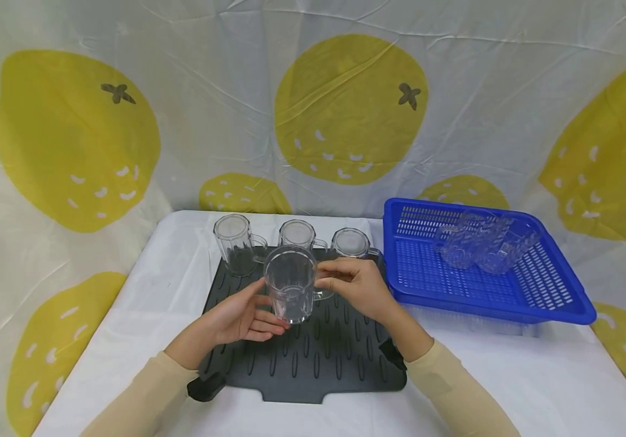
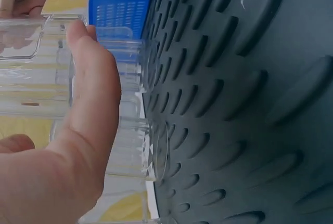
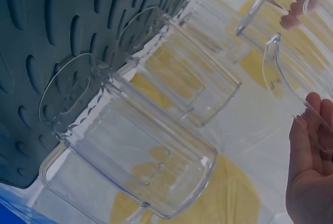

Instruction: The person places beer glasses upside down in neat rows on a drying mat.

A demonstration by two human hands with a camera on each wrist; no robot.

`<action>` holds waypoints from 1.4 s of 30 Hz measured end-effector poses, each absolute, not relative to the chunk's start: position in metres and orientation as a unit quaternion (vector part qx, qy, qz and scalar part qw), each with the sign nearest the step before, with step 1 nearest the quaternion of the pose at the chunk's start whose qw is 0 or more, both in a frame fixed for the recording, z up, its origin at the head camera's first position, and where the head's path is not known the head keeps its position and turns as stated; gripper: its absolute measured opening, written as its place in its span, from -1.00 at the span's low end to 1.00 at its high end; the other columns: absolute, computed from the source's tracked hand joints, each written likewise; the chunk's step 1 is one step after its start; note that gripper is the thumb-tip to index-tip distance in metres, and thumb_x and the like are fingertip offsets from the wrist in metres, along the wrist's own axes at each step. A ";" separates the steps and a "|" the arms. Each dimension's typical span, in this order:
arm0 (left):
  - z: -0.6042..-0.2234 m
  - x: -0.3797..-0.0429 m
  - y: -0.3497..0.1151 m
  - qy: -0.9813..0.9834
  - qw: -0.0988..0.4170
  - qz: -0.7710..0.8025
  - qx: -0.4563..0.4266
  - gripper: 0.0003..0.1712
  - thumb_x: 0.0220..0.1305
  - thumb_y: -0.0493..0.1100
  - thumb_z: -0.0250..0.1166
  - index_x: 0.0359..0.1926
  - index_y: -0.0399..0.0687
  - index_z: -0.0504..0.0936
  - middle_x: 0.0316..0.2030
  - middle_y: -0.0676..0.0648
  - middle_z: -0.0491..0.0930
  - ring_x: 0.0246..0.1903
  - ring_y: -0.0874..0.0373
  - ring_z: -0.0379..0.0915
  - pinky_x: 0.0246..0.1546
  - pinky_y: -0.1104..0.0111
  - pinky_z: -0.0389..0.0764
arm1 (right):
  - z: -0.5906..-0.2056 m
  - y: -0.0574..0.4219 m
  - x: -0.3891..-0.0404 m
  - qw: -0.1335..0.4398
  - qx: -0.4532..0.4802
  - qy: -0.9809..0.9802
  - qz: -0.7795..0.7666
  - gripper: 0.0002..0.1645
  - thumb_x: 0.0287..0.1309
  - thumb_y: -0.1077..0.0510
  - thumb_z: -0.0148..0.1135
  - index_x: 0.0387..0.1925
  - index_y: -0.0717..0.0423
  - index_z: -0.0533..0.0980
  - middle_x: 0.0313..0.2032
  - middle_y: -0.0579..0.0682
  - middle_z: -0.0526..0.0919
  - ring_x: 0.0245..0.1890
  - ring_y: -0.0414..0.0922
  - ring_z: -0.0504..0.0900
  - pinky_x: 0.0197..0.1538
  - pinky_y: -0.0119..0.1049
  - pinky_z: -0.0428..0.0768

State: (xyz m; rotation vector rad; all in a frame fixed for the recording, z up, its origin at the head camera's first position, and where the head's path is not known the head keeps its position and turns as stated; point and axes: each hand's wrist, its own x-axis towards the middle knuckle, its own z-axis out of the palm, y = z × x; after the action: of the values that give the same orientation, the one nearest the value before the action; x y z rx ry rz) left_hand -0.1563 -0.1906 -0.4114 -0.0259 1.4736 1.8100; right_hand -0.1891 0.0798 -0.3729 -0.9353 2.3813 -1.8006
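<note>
A clear glass mug (image 1: 289, 285) is held over the black ridged drying mat (image 1: 313, 364), its mouth tilted toward the head camera. My left hand (image 1: 240, 314) cradles the mug from the left, thumb along its side and a finger (image 2: 96, 86) across its base. From the right, my right hand (image 1: 359, 284) pinches the mug's handle with thumb and fingertips. Behind it, three more glass mugs stand upside down along the mat's far edge: a left one (image 1: 234, 243), a middle one (image 1: 297, 232) and a right one (image 3: 140, 146).
To the right of the mat stands a blue perforated plastic basket (image 1: 405, 291), with several clear glass mugs (image 1: 482, 243) lying in its far right part. White cloth (image 1: 487, 376) covers the table. A curtain with yellow lemon prints (image 1: 225, 91) hangs behind.
</note>
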 end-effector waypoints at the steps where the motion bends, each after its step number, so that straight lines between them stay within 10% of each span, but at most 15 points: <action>1: -0.412 -0.158 -0.189 0.570 0.406 0.714 -0.010 0.02 0.44 0.43 -0.31 0.41 -0.44 0.02 -0.05 -0.28 0.64 -0.15 0.04 0.66 -0.18 0.34 0.64 | -0.373 0.079 -0.189 0.002 -0.310 0.758 -0.573 -0.68 0.09 0.31 0.40 -0.08 0.34 0.66 -0.22 0.10 0.72 -0.25 -0.18 0.71 -0.21 -0.29 0.68; 11: -0.416 -0.168 -0.182 0.476 0.485 0.733 0.022 -0.20 0.51 0.28 -0.34 0.04 -0.32 0.53 -0.27 -0.18 0.71 -0.34 0.18 0.70 -0.32 0.47 0.65 | -0.373 0.075 -0.179 -0.056 -0.408 0.774 -0.481 -0.72 0.09 0.21 0.43 -0.11 0.10 0.71 -0.32 -0.18 0.69 -0.41 -0.26 0.54 -0.43 -0.34 0.54; 26: -0.418 -0.177 -0.186 0.480 0.433 0.763 0.008 -0.33 0.55 0.17 -0.26 0.28 -0.36 0.21 -0.12 -0.23 0.62 -0.20 0.09 0.67 -0.22 0.37 0.66 | -0.380 0.073 -0.172 -0.104 -0.517 0.750 -0.399 -0.65 -0.04 0.27 0.49 -0.12 0.17 0.70 -0.20 -0.04 0.74 -0.15 -0.16 0.68 -0.04 -0.32 0.61; 42: -0.408 -0.172 -0.196 0.618 0.188 0.763 0.002 -0.39 0.39 -0.18 0.11 0.35 -0.30 0.14 -0.04 -0.17 0.53 -0.18 0.06 0.65 -0.09 0.23 0.63 | -0.394 0.070 -0.172 -0.182 -0.547 0.767 -0.282 -0.64 -0.10 0.28 0.55 -0.15 0.12 0.71 -0.22 -0.10 0.73 -0.05 -0.16 0.65 0.09 -0.23 0.54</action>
State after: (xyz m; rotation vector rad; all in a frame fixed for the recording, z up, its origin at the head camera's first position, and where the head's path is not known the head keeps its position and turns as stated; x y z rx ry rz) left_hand -0.1715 -0.1962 -0.4077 0.0068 1.7393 2.1483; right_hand -0.1720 0.0704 -0.3942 -1.9511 2.7366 -1.0058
